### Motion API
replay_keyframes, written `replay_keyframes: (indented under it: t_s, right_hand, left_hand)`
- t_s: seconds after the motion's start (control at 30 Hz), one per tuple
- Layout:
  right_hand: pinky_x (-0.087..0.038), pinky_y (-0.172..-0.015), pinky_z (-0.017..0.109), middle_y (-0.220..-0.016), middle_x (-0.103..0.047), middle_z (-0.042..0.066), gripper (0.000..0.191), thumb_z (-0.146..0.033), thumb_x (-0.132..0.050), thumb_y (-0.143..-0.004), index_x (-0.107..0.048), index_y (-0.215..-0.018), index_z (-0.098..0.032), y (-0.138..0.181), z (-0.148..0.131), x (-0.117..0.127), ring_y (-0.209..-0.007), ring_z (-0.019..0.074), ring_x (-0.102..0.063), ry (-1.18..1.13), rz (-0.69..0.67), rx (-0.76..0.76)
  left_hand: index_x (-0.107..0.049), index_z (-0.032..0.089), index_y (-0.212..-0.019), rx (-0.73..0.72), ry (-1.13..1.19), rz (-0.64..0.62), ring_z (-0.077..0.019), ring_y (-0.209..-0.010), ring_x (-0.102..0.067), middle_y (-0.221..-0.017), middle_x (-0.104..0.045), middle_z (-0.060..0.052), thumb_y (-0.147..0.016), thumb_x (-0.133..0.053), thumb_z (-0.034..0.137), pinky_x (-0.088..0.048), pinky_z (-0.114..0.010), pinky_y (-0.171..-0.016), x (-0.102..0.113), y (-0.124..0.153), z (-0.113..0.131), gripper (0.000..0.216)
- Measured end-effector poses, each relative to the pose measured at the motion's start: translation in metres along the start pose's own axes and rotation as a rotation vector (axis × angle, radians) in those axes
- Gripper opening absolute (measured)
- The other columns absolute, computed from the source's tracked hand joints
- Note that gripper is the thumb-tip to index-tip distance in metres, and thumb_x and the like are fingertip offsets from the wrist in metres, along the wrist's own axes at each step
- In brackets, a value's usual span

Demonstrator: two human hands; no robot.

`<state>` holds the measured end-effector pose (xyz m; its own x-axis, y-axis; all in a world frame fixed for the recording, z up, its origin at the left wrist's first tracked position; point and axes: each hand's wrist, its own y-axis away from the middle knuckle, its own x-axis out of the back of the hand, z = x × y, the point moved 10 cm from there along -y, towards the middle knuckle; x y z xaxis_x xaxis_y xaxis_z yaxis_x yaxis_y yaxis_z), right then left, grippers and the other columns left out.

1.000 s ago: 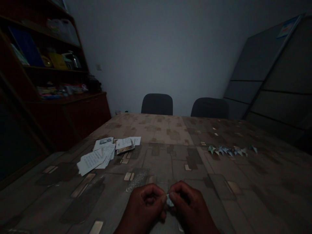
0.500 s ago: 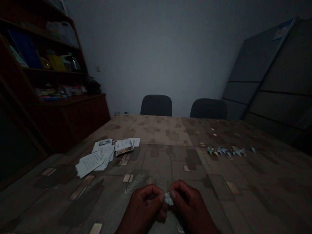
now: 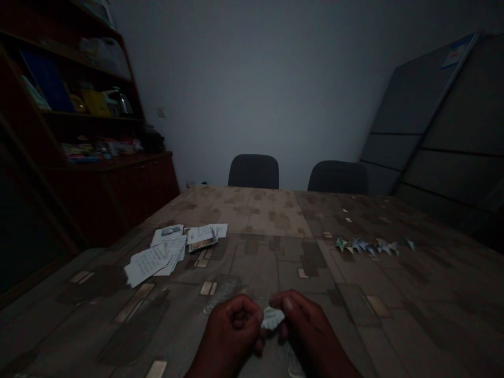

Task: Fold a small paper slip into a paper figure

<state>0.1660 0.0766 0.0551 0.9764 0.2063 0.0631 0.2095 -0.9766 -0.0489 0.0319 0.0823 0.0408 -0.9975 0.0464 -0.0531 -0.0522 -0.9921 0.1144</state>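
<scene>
In the head view, the paper (image 3: 272, 318) sits between your two hands at the near middle, small, pale and creased, held just above the surface (image 3: 260, 265) as far as the dim light lets you judge. Your left hand (image 3: 235, 328) has thumb and forefinger together, clamped on the paper's left edge, the other fingers curled beneath. Your right hand (image 3: 309, 325) is at the right edge, thumb and forefinger reaching over it; you cannot tell here whether those fingers pinch it or only rest against it.

For so small a piece, let the left pinch act as the anchor and do the fine shaping with the right. Grip close to the crease rather than at a loose corner, press lightly, and line up edges before you flatten anything; a hard squeeze could crumple it or open a fold. Tilting it towards the light would help, since shadow hides the creases. Work clear of the cards (image 3: 145, 263) on the left and the folded pieces (image 3: 360, 245) in a row to the right, both well apart from your hands.
</scene>
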Motion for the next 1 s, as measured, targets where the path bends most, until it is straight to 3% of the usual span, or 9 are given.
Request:
replay_keyframes:
  t_s: [0.13, 0.27, 0.47, 0.6, 0.83, 1.0]
  right_hand:
    - [-0.032, -0.052, 0.021, -0.064, -0.053, -0.002, 0.038, -0.052, -0.065, -0.085, -0.064, -0.08, -0.015, 0.003, 0.0, -0.002, -0.058, 0.0127, -0.045, 0.079, 0.007, -0.007]
    - [-0.034, -0.054, 0.022, -0.064, -0.053, -0.001, 0.034, -0.045, -0.061, -0.087, -0.062, -0.075, -0.014, 0.005, -0.003, -0.001, -0.059, 0.0127, -0.046, 0.09, 0.004, 0.003]
    - [-0.033, -0.055, 0.022, -0.062, -0.054, -0.002, 0.029, -0.042, -0.067, -0.083, -0.065, -0.077, -0.014, 0.002, 0.0, 0.001, -0.058, 0.0127, -0.047, 0.085, -0.003, 0.004]
    - [-0.031, -0.051, 0.021, -0.058, -0.05, -0.004, 0.037, -0.05, -0.071, -0.079, -0.062, -0.073, -0.014, -0.001, 0.006, 0.003, -0.053, 0.0112, -0.044, -0.037, 0.024, -0.046]
    - [-0.034, -0.053, 0.022, -0.06, -0.052, -0.002, 0.046, -0.059, -0.06, -0.088, -0.061, -0.075, -0.014, 0.001, -0.004, 0.005, -0.054, 0.0122, -0.046, -0.014, 0.026, -0.023]
    - [-0.036, -0.058, 0.024, -0.065, -0.053, 0.0, 0.042, -0.052, -0.051, -0.094, -0.062, -0.075, -0.015, 0.002, -0.014, 0.01, -0.062, 0.0152, -0.049, 0.092, 0.06, 0.045]
  left_hand:
    - [-0.06, 0.016, -0.059, -0.016, 0.027, 0.007, -0.0125, -0.041, -0.056, -0.044, -0.061, 0.001, -0.071, -0.074, 0.032, -0.042, -0.021, -0.046, 0.0, 0.005, 0.008, 0.025]
    - [-0.062, 0.016, -0.06, -0.03, 0.08, -0.038, -0.0136, -0.045, -0.058, -0.049, -0.064, -0.001, -0.072, -0.076, 0.039, -0.044, -0.023, -0.05, -0.004, 0.006, 0.007, 0.029]
    - [-0.064, 0.014, -0.061, -0.022, 0.039, -0.072, -0.014, -0.048, -0.057, -0.049, -0.063, 0.0, -0.069, -0.077, 0.034, -0.04, -0.023, -0.051, -0.004, 0.005, 0.003, 0.025]
    - [-0.064, 0.015, -0.059, -0.021, 0.002, -0.028, -0.0141, -0.047, -0.056, -0.047, -0.064, -0.001, -0.072, -0.073, 0.033, -0.039, -0.023, -0.05, 0.001, 0.004, 0.005, 0.024]
    - [-0.061, 0.015, -0.058, -0.021, 0.062, -0.024, -0.0137, -0.045, -0.056, -0.046, -0.064, -0.002, -0.07, -0.076, 0.035, -0.039, -0.023, -0.05, 0.001, 0.003, 0.006, 0.028]
    - [-0.063, 0.015, -0.058, -0.03, 0.035, 0.01, -0.0136, -0.049, -0.056, -0.048, -0.065, -0.001, -0.071, -0.075, 0.034, -0.039, -0.023, -0.052, 0.005, 0.005, 0.009, 0.026]
